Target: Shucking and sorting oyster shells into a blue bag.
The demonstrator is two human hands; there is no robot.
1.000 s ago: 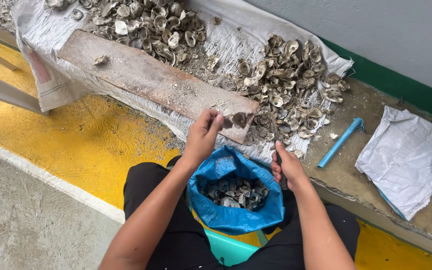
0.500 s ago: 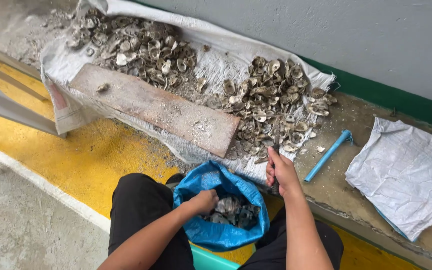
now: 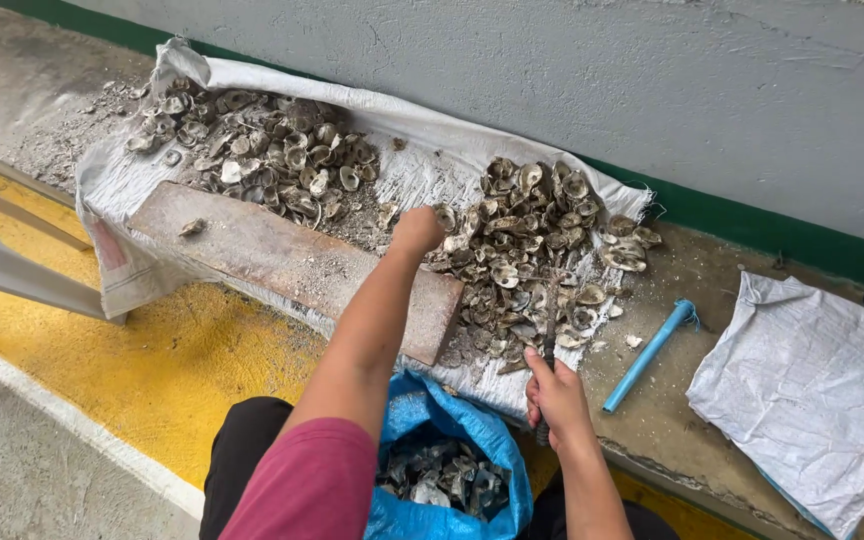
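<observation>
— Where's the tool (image 3: 548, 352), and which way does it run?

— Right of centre in the frame, at the near edge of the shell pile (image 3: 527, 250). It's a slim dark tool; its long axis runs nearly straight up the frame, tip pointing away into the shells, handle end low.

— Held how?

— The right hand (image 3: 555, 398) has its grip closed around the handle, forearm coming up from the bottom edge.

— And the other hand?

— The left hand (image 3: 418, 230) reaches far out over the wooden board (image 3: 292, 262), arm stretched up the frame, fingers curled down at the pile's left side; whether that grip holds a shell, I can't tell. A blue bag (image 3: 472, 432) of shells sits at bottom centre.
</observation>
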